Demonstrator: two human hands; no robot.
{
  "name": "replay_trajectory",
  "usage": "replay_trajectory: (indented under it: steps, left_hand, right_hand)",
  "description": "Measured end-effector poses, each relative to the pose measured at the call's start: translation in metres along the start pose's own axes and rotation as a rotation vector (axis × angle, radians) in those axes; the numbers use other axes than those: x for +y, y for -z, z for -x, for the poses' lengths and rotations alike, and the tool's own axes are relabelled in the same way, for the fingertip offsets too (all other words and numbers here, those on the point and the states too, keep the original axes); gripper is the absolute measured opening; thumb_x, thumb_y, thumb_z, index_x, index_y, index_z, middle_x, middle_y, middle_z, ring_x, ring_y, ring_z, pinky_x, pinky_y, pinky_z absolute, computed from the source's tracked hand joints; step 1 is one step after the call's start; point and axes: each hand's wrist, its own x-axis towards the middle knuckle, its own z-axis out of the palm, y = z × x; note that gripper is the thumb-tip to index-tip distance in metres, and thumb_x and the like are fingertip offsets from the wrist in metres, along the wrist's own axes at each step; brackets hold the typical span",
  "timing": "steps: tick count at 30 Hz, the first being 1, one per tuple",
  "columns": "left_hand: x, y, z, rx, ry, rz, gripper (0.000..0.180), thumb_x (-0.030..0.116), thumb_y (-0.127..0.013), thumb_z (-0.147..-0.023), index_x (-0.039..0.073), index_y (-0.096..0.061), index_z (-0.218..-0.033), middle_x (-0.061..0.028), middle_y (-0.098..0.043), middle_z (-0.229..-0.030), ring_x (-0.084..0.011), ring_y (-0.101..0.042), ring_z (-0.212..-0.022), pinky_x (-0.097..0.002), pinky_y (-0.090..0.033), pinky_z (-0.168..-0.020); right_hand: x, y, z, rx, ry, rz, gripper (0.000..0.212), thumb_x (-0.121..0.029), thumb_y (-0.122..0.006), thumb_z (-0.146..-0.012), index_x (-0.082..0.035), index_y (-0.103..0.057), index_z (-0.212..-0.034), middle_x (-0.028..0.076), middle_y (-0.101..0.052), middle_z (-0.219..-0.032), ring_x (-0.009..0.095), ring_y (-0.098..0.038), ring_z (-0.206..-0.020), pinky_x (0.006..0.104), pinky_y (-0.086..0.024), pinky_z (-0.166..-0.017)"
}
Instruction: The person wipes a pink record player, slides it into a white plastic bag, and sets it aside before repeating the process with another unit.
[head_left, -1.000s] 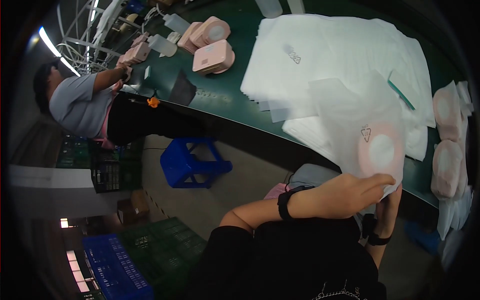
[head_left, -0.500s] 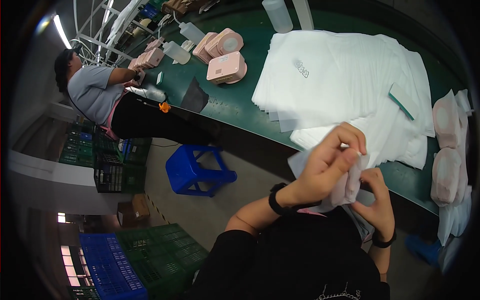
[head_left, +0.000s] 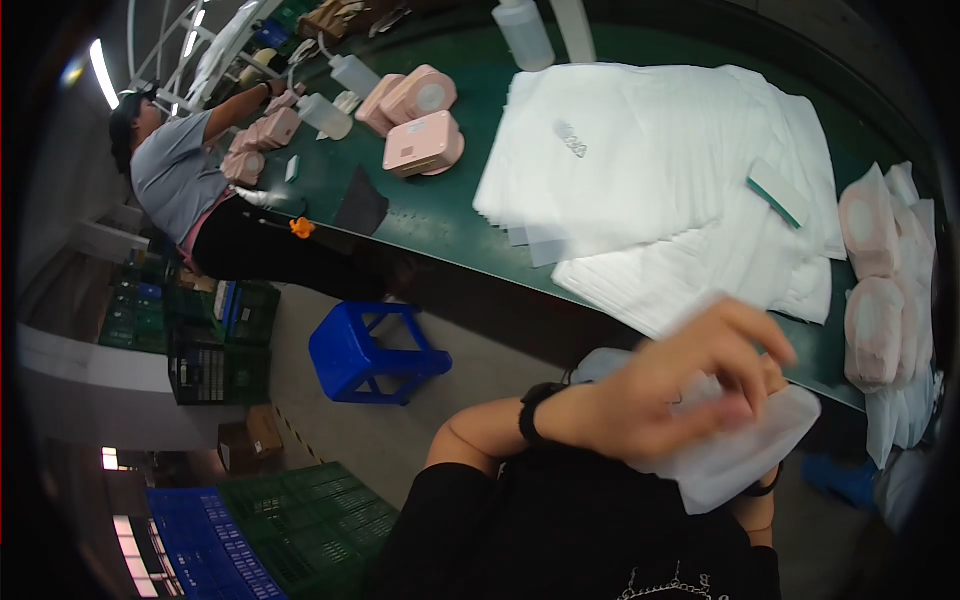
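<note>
A translucent white bag (head_left: 745,440) hangs in front of my body; in this frame I cannot make out what is inside it. My right hand (head_left: 774,376) grips the bag from behind, mostly hidden by it, with only part of the fingers showing. Over the near side of the bag is my left hand (head_left: 690,385), its fingers bent and smeared by motion. Whether those fingers hold the bag cannot be seen. Beyond both hands, a broad stack of flat white bags (head_left: 640,150) covers part of the green table (head_left: 440,215).
Bagged pink devices (head_left: 872,325) line the table's right end. A green-and-white block (head_left: 778,193) lies on the stack. Unwrapped pink devices (head_left: 425,145) and bottles (head_left: 523,35) stand farther back. A blue stool (head_left: 345,350), crates (head_left: 300,530) and a co-worker (head_left: 180,170) are left.
My left hand has moved down and right across the bag, and the bag now spreads farther right. The co-worker's arm has reached forward. The whole view has shifted slightly.
</note>
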Motion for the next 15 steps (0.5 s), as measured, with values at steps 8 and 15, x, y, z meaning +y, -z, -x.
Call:
replay_trajectory:
  steps: [8, 15]
  left_hand:
    - [-0.105, 0.007, 0.057, -0.404, 1.027, 0.354, 0.048, 0.033, -0.036, -0.1, -0.001, -0.036, -0.135, -0.0077, -0.045, -0.131, -0.0103, -0.043, -0.118, -0.0262, -0.036, -0.099]
    - [-0.114, -0.014, 0.057, -0.221, 1.0, 0.819, 0.059, 0.033, -0.054, -0.091, -0.001, -0.034, -0.136, -0.0088, -0.044, -0.133, -0.017, -0.045, -0.119, -0.0317, -0.037, -0.1]
  right_hand:
    - [-0.052, 0.032, -0.04, -0.069, 0.342, 0.283, 0.011, -0.01, -0.073, -0.068, -0.004, -0.065, -0.073, 0.006, -0.061, -0.073, 0.022, -0.057, -0.068, 0.0302, -0.044, -0.055]
    - [-0.078, 0.051, -0.021, -0.015, 0.448, 0.428, 0.011, -0.007, -0.074, -0.07, -0.005, -0.066, -0.077, 0.008, -0.063, -0.079, 0.022, -0.061, -0.068, 0.0284, -0.049, -0.056]
